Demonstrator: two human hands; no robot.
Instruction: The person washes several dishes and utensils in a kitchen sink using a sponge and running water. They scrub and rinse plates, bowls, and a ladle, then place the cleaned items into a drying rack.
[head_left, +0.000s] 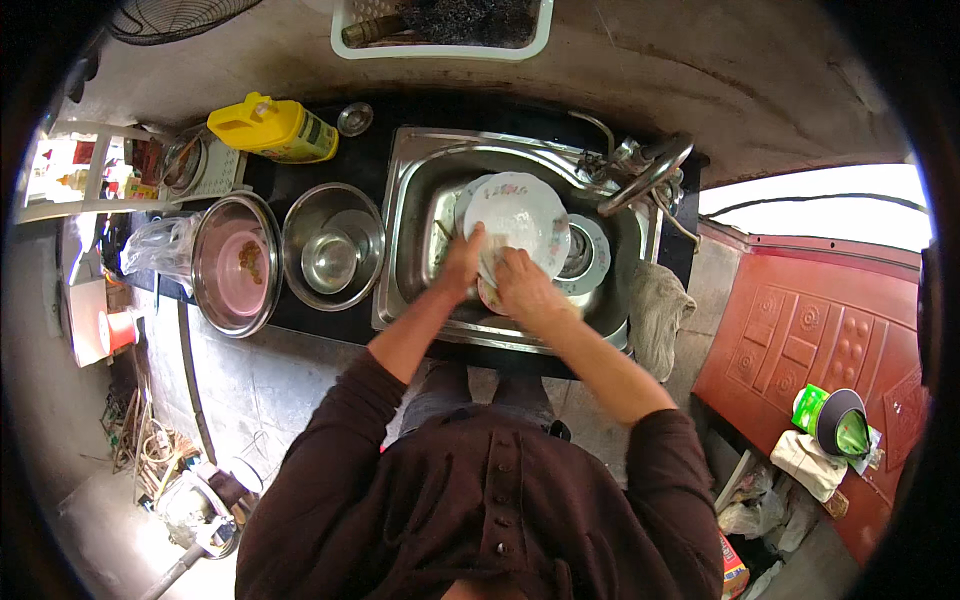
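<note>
A white plate (517, 217) with a scalloped rim and a floral border is tilted over the stainless steel sink (439, 289). My left hand (465, 262) grips its near left edge, thumb on the upper face. My right hand (523, 281) presses a pale cloth (491, 255) against the plate's near edge; the cloth is mostly covered by the fingers. Beneath, another floral-rimmed dish (598, 262) lies in the basin at the right, partly hidden. The rim of a further dish shows behind the plate's left side, and part of one more under my right hand.
A curved faucet (649, 176) reaches over the sink's back right corner. A grey rag (660, 315) hangs at the right edge. Left of the sink stand a steel basin (292, 225) with a bowl inside, a larger basin (217, 319) holding a pink bowl, and a yellow jug (274, 129).
</note>
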